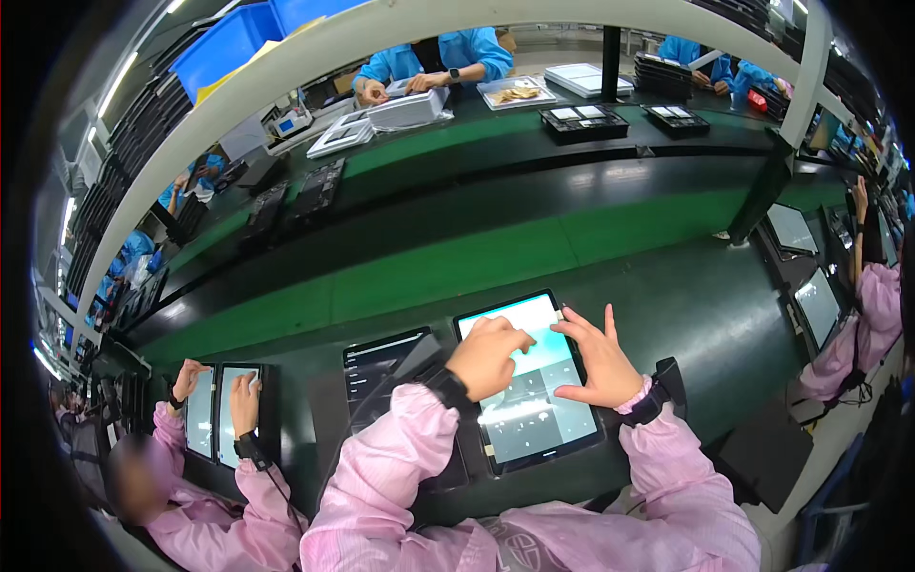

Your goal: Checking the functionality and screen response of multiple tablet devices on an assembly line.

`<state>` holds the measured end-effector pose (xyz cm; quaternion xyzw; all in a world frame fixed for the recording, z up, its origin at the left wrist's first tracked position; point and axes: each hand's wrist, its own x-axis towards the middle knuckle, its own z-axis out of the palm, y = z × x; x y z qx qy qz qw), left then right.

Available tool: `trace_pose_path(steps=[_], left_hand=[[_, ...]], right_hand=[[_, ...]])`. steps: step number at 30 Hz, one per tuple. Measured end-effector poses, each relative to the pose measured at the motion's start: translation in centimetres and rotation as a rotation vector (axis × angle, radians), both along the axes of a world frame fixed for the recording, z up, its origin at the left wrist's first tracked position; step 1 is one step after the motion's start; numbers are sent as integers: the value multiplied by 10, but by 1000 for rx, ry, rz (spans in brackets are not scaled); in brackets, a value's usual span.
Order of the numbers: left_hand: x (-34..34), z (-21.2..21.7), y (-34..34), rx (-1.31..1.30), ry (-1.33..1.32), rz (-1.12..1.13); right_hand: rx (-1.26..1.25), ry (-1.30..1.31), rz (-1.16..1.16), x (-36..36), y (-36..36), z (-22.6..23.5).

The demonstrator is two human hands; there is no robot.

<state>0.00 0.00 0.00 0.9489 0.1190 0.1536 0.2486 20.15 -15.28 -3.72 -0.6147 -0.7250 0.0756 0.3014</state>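
Pink, finely striped fabric sleeves (386, 458) are reaching up from the lower edge, each running to a black wristband (446, 387). Between them, a rectangular, black-framed tablet with a lit white, turquoise and grey screen (524, 429) is lying face up on the glossy dark green worktop (667, 286), its top leaning slightly to the left.

The bare left hand (486, 359) is arching over the tablet's upper left part, its fingers partly curled and gripping nothing, the index finger pointing right across the screen. The bare right hand (607, 367) is spreading its fingers at the tablet's right edge, likewise free of any object, with index finger and thumb extending over the screen. Whether the fingertips are touching the glass or hovering just above it, I cannot tell.

Just to the left, a dark-screened rectangular tablet (372, 377) is lying partly hidden behind the left forearm. Farther left, a neighbouring person in pink clothing (272, 496) is working over two pale-screened, dark-framed tablets (200, 419). At the right, another pale-screened tablet (818, 307) is lying near a further pink sleeve (877, 300). Across the way, a person in a blue jacket (486, 52) is sitting behind stacked white flat boxes (410, 111).
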Motion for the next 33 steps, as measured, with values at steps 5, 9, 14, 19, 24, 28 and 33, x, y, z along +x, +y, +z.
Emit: trace_pose_path(steps=[5,9,14,19,24,28,33], left_hand=[[-90,3,33,0,-326,275],[-182,-24,59,-39,-380,592],[-233,-80,98,-268,-431,776],[-240,-101,112,-392,-399,801],[-238,-101,111,-373,-367,836],[-236,-100,106,-398,-405,844],[-235,-100,106,-261,-324,890]], right_hand=[[101,306,-65,17,-2,-21],[34,785,-56,20,26,-52],[-15,792,-76,23,56,-62],[-277,438,-337,24,100,-50],[-353,276,-402,17,110,-39],[-346,221,-452,11,107,-33],[-322,141,-482,6,107,-32]])
